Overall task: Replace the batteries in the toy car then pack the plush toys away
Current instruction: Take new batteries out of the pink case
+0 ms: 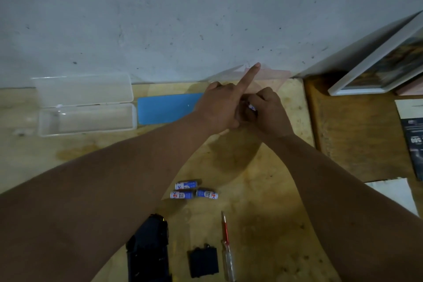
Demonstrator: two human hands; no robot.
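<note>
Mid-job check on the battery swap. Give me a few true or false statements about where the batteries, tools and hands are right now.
1. Three loose batteries lie on the wooden table between the forearms. True.
2. The screwdriver is in the right hand. False: it lies on the table, right of the black battery cover.
3. The clear plastic case at far left is closed. False: it lies open.
4. The right hand's grip is on a battery. True: a blue and white label shows between its fingers.
5. The left hand lies flat on the table. False: it is raised against the right hand, with one finger pointing up.
</note>
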